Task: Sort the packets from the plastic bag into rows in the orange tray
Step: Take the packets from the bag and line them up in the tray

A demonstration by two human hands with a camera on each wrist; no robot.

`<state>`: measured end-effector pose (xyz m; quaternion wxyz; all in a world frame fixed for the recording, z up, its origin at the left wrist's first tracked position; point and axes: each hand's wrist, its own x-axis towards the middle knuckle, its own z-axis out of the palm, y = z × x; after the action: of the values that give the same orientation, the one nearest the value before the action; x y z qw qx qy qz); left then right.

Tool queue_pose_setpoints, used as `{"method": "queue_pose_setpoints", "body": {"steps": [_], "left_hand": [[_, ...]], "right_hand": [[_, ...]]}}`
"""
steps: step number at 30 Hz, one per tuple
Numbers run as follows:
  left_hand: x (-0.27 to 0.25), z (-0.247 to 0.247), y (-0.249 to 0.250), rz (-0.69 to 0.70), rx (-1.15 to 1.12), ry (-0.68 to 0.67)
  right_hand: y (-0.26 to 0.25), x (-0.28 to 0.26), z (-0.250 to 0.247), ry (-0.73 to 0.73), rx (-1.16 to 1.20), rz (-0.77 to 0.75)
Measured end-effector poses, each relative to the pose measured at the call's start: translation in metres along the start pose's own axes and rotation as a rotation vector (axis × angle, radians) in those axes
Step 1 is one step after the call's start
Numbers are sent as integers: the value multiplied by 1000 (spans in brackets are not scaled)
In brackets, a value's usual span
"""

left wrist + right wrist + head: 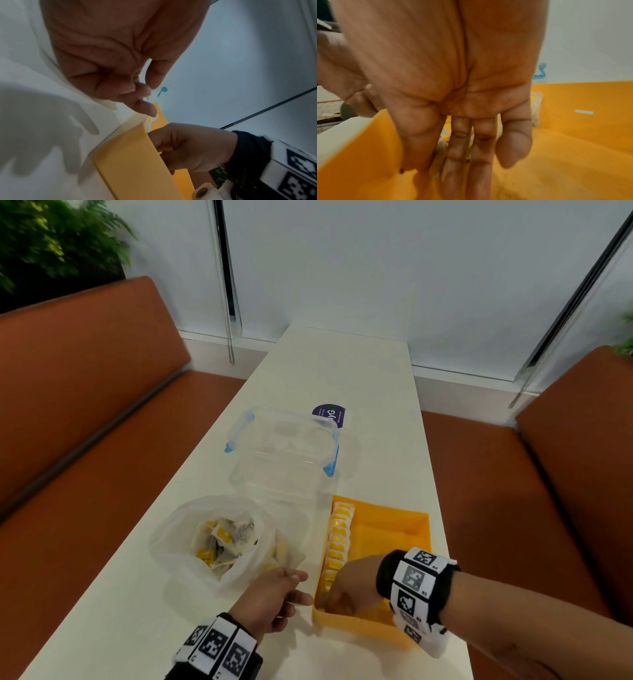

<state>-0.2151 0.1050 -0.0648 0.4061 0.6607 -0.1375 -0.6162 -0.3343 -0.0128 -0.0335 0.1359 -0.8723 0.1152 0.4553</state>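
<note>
The orange tray (390, 535) lies at the table's near right, with a row of yellow-and-white packets (337, 539) along its left wall. To its left is the clear plastic bag (178, 535), which holds several loose packets (226, 539). My right hand (342, 590) reaches into the tray's near left corner. In the right wrist view its fingers (462, 162) are straight and lie against packets (536, 108) at the tray wall (359, 148). My left hand (287, 587) hovers between bag and tray with its fingers curled. Its thumb and forefinger tips (142, 92) nearly meet, and what they hold is unclear.
A clear lidded container with blue clips (284, 453) stands behind the bag and tray, with a purple-labelled item (330, 414) beyond it. The narrow white table (342, 364) runs away from me between two orange benches (85, 405) (565, 474). The table edge runs close to the tray's right side.
</note>
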Motion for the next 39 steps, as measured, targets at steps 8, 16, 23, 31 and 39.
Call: {"method": "queue_pose_setpoints", "body": {"steps": [8, 16, 23, 31, 39], "left_hand": [[-32, -15, 30, 164, 121, -73], [-53, -106, 80, 648, 599, 697], [-11, -151, 64, 296, 904, 404], [-6, -168, 62, 420, 1001, 284], [-6, -173, 60, 464, 980, 164]], "right_hand": [[14, -21, -16, 136, 445, 33], [-25, -35, -78, 642, 806, -44], [-106, 65, -123, 529, 364, 109], [-118, 111, -117, 462, 82, 453], [-124, 126, -114, 350, 100, 579]]}}
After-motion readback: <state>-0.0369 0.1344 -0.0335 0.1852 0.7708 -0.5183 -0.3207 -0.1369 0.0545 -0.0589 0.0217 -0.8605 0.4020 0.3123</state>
